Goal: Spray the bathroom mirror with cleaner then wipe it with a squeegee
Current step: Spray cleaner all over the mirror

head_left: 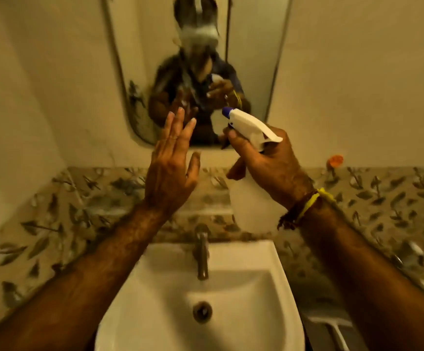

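Observation:
The bathroom mirror [251,46] hangs on the wall above the sink, with a foamy wet patch near its top. My right hand [266,163] grips a translucent spray bottle [251,206] with a white trigger head and a blue nozzle aimed at the mirror; a finger rests on the trigger. My left hand [173,168] is raised with fingers spread, flat near the lower part of the mirror, holding nothing. A white squeegee [332,325] lies low at the right, beside the sink.
A white sink [261,259] with a metal tap [202,252] sits directly below my arms. Leaf-patterned tiles run along the wall behind it. An orange object [335,160] sticks out from the wall at the right.

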